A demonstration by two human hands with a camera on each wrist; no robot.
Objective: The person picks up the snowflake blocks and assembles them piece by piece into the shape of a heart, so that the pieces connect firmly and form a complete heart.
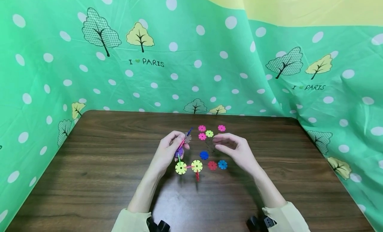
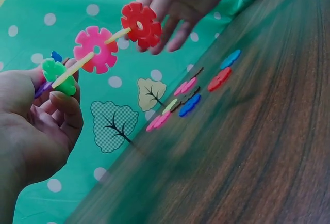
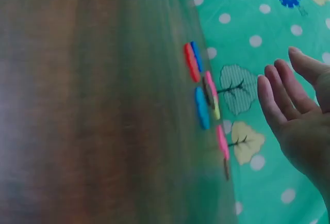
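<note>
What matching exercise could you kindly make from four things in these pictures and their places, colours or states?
1. joined discs
2. table
3. cloth
4. right hand

A. green with white dots
B. raised, holding nothing
C. in the grip of the left hand
D. brown, with wood grain

Pairs: 1-C, 2-D, 3-A, 4-B.

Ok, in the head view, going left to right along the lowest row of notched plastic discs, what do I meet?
Pale-yellow notched plastic disc → pink plastic disc seen edge-on → second pale-yellow notched disc → red notched plastic disc → blue notched plastic disc.
</note>
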